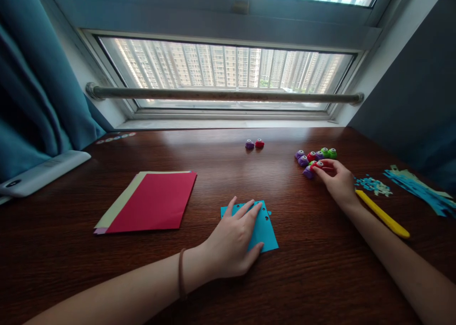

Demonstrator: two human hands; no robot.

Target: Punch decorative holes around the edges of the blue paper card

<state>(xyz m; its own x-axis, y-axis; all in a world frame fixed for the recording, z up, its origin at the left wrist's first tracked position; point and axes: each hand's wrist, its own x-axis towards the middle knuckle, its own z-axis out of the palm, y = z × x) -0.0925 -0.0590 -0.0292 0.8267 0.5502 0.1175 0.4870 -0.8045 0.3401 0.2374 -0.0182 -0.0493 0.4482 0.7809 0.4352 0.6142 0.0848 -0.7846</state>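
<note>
Nearest, the left hand lies flat on a small square sheet of turquoise paper, fingers spread and pressed down on its left half; nothing is gripped. The sheet's right part shows beyond the fingertips, with tiny punched holes near its upper right edge, just past the index fingertip. How much of the paper lies under the palm is hidden.

Farther off, the right hand reaches to a cluster of small rounded plastic craft punches, purple, red and green, on the dark wooden table. Its thumb and forefinger close narrowly on a red punch at the near edge of the cluster; the other punches lie touching or just beyond the fingertips. Whether the red punch is lifted or resting on the wood cannot be told.

Just right of that wrist lies a long yellow plastic tool, and beyond it turquoise paper scraps, with cut turquoise strips partly cut off at the frame edge.

Well left of the left hand's fingers is a stack of red and pale-yellow paper sheets. Beyond both hands, two lone punches, purple and red, sit apart near the window.
</note>
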